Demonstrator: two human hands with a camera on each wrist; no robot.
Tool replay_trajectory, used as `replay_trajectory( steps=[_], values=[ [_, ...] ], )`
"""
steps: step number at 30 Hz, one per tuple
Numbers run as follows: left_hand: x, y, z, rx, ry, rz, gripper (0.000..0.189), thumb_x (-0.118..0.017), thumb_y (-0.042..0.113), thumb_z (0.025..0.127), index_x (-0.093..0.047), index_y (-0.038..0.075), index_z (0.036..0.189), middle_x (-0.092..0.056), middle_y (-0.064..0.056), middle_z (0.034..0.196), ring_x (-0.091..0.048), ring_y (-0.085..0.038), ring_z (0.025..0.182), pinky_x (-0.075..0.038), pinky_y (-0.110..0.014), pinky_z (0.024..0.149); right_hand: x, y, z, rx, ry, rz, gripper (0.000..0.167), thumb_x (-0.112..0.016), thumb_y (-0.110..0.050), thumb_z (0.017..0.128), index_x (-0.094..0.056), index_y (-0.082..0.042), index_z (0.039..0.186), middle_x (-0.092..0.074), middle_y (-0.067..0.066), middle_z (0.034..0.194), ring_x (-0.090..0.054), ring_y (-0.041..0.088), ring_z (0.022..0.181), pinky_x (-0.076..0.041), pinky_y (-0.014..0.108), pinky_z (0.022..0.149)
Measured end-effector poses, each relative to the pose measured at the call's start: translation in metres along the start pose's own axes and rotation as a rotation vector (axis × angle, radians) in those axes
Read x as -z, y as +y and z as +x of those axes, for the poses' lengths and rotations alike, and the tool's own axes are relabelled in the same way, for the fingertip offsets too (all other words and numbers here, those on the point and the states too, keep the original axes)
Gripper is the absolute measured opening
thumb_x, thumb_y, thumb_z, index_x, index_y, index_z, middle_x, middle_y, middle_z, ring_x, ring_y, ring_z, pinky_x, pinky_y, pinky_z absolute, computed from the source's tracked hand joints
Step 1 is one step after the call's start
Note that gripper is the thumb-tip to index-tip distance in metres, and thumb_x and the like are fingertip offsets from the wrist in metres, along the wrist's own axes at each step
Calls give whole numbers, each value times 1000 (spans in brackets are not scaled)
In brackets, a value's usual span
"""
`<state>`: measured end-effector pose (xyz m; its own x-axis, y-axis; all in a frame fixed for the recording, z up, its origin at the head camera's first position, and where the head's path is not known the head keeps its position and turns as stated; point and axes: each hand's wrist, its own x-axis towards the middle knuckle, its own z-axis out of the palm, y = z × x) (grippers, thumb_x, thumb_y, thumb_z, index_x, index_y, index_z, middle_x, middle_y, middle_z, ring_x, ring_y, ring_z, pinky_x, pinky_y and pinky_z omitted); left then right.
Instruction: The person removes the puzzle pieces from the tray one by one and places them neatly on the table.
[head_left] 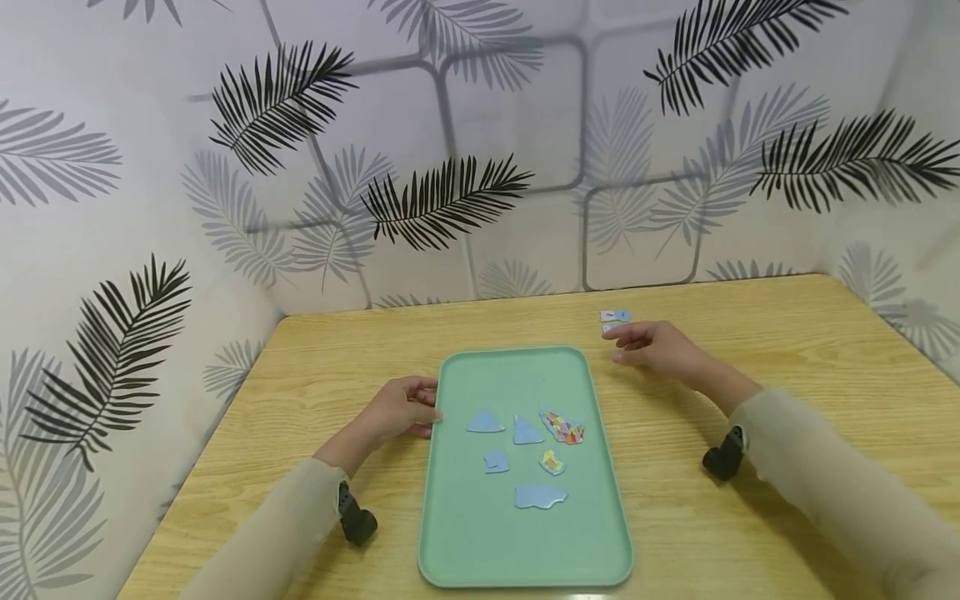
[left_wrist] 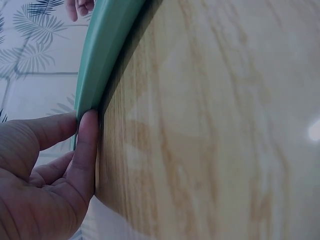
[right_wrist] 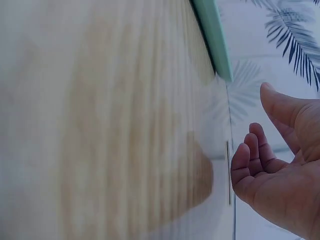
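A mint-green tray (head_left: pixel 525 550) lies on the wooden table. My left hand (head_left: pixel 405 408) is at its left side; in the left wrist view, the thumb and a finger (left_wrist: pixel 87 130) pinch the tray's rim. On the tray lie several flat, irregular pieces: a blue triangle (head_left: pixel 486 422), a second blue triangle (head_left: pixel 527 431), a multicoloured piece (head_left: pixel 562 427), a small blue piece (head_left: pixel 496 462), a yellow-patterned piece (head_left: pixel 552 462) and a wavy-edged blue piece (head_left: pixel 540 497). Past the tray's upper right corner, my right hand (head_left: pixel 647 343) hovers with loosely bent fingers and nothing between them.
Small pale-blue pieces (head_left: pixel 616 316) lie on the table (head_left: pixel 337 350) near the back edge, just beyond the right fingertips, which partly cover one. A wall (head_left: pixel 517 242) with a leaf pattern stands directly behind the table.
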<state>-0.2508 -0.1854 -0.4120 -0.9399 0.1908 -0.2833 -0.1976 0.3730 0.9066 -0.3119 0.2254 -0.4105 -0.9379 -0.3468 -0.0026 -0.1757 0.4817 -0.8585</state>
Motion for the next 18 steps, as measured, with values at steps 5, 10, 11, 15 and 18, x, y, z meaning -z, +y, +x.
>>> replay_trajectory(
  steps=[5,10,11,15,18],
  values=[
    [2,-2,1,-12,-6,9,55,-67,-7,87,-48,-4,138,-54,-16,105,-59,-20,79,-59,-34,67,-11,-13,-9,36,-9,27,40,-70,-9,90,-61,2,127,-57,23,116,-53,21,97,-49,22,76],
    [2,-1,0,-7,-9,8,54,-67,-7,86,-48,-4,137,-54,-15,105,-59,-20,78,-59,-33,66,-19,-24,-18,36,-27,45,41,-69,-9,91,-59,3,129,-56,21,115,-51,23,98,-50,22,76],
    [2,-1,0,-6,-9,7,54,-68,-7,86,-49,-3,137,-54,-15,105,-59,-20,78,-59,-33,66,-20,-26,-20,41,-29,55,41,-69,-8,90,-59,4,129,-56,22,114,-51,24,97,-50,22,75],
    [1,0,0,-2,-10,4,54,-68,-6,86,-49,-2,137,-54,-16,105,-59,-20,79,-59,-33,67,-27,-30,-25,61,-31,75,41,-70,-6,89,-60,4,128,-56,21,112,-51,25,97,-51,23,75],
    [1,0,1,-3,-8,6,54,-68,-6,87,-49,-2,137,-55,-16,105,-60,-20,79,-59,-32,67,-32,-32,-28,68,-39,83,43,-71,-8,88,-60,4,128,-56,20,112,-50,25,98,-51,24,75]
  ],
)
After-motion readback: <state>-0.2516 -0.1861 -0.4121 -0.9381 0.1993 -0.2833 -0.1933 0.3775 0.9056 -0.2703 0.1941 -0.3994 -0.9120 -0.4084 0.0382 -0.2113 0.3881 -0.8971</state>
